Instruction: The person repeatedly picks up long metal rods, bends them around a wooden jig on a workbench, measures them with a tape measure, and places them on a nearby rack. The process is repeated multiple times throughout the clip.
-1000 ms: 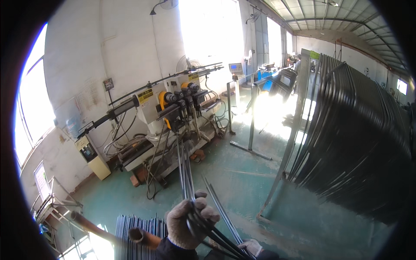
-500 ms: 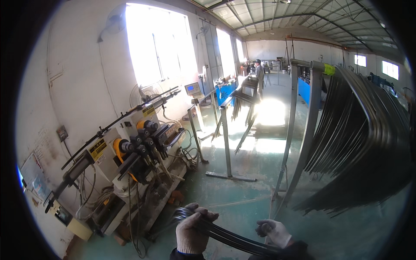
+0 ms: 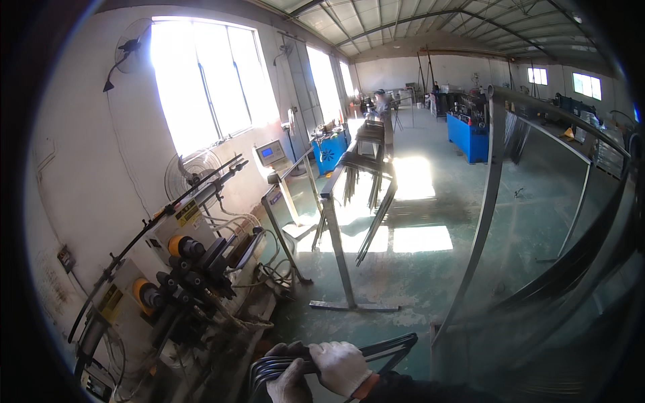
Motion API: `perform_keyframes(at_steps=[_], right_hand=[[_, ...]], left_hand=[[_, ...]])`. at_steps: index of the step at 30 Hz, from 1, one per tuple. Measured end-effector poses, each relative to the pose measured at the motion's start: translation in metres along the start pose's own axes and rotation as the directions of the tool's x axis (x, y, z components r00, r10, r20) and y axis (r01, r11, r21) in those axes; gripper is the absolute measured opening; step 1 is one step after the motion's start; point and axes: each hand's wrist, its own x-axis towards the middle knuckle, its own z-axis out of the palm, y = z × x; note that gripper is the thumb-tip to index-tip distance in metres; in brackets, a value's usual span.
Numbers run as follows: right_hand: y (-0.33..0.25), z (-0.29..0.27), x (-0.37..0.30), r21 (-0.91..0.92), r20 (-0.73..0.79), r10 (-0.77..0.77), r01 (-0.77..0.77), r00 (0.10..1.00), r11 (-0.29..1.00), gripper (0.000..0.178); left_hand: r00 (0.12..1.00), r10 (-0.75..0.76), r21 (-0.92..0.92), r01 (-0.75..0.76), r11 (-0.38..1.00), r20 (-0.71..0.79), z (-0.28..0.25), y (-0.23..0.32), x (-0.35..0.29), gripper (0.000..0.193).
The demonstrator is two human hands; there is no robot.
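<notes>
Low in the head view I have a bundle of thin, bent, dark metal rods [image 3: 386,348] in both hands. My left hand [image 3: 291,383], in a greyish work glove, is closed round the bundle near its curved left end. Close beside it, my right hand [image 3: 340,368], in a whiter glove, lies over the rods with its fingers wrapped down on them. The rods run right from my hands to a sharp bend. The lower part of the bundle is hidden by my hands and sleeve.
A bending machine [image 3: 185,275] with black rollers stands at left. Ahead, a metal stand [image 3: 339,262] carries bent rods [image 3: 366,164]. A tall rack [image 3: 485,195] with dark rods [image 3: 584,262] is close on my right. Blue machines [image 3: 468,138] and a person [image 3: 383,104] are farther back.
My right hand has moved left onto the bundle, next to my left hand. The bundle's bent end now points up and right. The view has shifted, and the right rack's rods look blurred and displaced.
</notes>
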Motion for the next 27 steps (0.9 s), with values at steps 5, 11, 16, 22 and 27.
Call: perform_keyframes(at_steps=[5, 11, 16, 22, 27], right_hand=[[0.101, 0.027, 0.117, -0.020, -0.191, -0.148, 0.147, 0.970, 0.989, 0.035], [0.217, 0.024, 0.249, -0.039, -0.271, -0.049, 0.040, 0.961, 0.998, 0.027], [0.307, 0.014, 0.368, -0.035, -0.338, 0.071, -0.088, 0.938, 0.995, 0.023], [0.438, -0.019, 0.495, -0.164, -0.393, 0.133, -0.212, 0.910, 0.963, 0.019], [0.570, -0.028, 0.587, -0.215, -0.428, 0.197, -0.311, 0.882, 0.926, 0.015]], left_hand=[[0.950, 0.295, 0.262, -0.312, 0.913, 0.101, 0.039, -0.041, 0.111, 0.020], [0.970, -0.054, -0.009, 0.058, 0.998, 0.239, 0.066, -0.091, 0.245, 0.035], [0.901, -0.325, -0.201, 0.388, 0.899, 0.287, 0.067, -0.229, 0.335, 0.032], [0.817, -0.466, -0.076, 0.518, 0.852, 0.340, 0.098, -0.273, 0.418, 0.030], [0.857, -0.475, -0.034, 0.490, 0.871, 0.199, 0.094, -0.362, 0.446, 0.027]])
